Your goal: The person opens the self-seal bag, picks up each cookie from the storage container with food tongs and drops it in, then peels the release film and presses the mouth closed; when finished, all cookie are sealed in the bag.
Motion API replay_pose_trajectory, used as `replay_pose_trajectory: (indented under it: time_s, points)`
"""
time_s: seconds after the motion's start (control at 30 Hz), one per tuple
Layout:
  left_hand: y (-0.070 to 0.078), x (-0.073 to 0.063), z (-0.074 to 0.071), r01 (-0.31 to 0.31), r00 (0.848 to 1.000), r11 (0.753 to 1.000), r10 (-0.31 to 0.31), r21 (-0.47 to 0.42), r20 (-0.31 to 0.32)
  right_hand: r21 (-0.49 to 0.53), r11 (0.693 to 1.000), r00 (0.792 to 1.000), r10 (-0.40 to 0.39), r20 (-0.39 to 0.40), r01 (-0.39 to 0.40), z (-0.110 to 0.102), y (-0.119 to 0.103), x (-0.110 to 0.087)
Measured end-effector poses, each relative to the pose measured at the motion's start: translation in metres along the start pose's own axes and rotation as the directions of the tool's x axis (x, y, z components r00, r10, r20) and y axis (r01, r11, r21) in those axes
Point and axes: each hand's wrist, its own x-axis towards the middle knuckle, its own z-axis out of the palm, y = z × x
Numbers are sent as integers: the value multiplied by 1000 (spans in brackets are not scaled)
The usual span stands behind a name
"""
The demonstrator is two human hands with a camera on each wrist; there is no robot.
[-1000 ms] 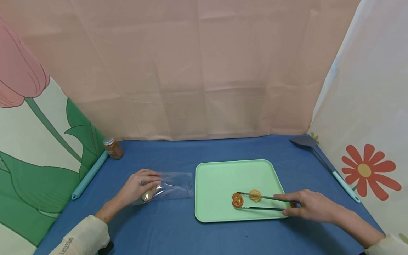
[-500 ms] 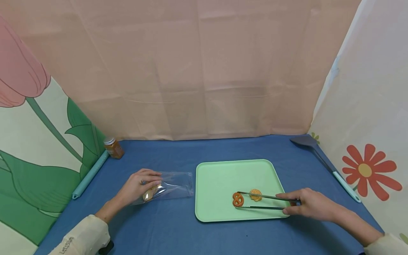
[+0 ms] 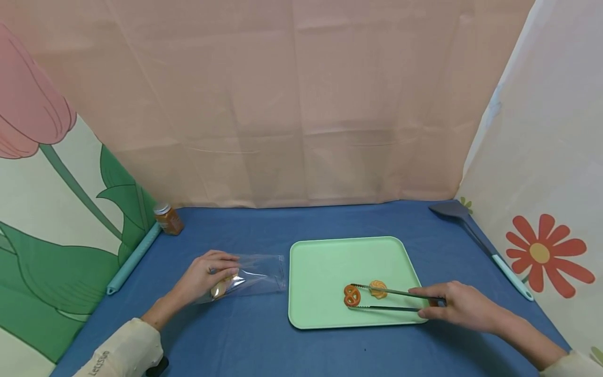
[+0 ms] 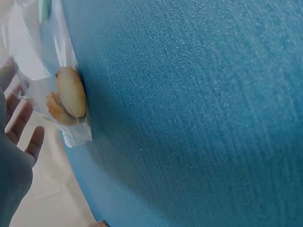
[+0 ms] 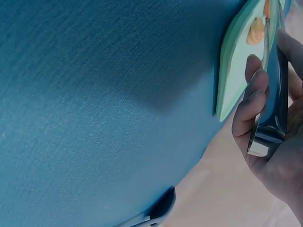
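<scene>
My left hand [image 3: 209, 275] holds a clear plastic bag [image 3: 261, 273] lying on the blue cloth, its fingers and thumb on the film. Inside the bag are a pale oval piece [image 4: 71, 92] and an orange-brown piece [image 4: 57, 109], partly hidden by the hand in the head view. In my right hand [image 3: 461, 303] is a pair of dark tongs [image 3: 391, 308], gripped near the back end. Their tips stand on either side of a brown pretzel [image 3: 351, 296] on the light green tray [image 3: 330, 262]. A swirled yellow cookie [image 3: 378, 289] lies partly under the upper tong arm.
At the back left stands a small jar [image 3: 168, 220] with a silver lid, near a teal rod [image 3: 134, 259] along the left wall. A dark spatula with a light blue handle [image 3: 511, 277] lies along the right wall. A beige sheet hangs at the back.
</scene>
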Motion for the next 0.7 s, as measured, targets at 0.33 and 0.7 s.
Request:
replay_pose_trajectory:
  time_s: [0.33,0.7]
  points:
    - [-1,-2,2,-7,1000,1000,7,12,-14,14,1000,1000,-19,-23,19,2,1,-1]
    - [0,-2,0,-4,1000,1000,4,14,3,-24,999,997,-44,-66,42,-3,-15,12]
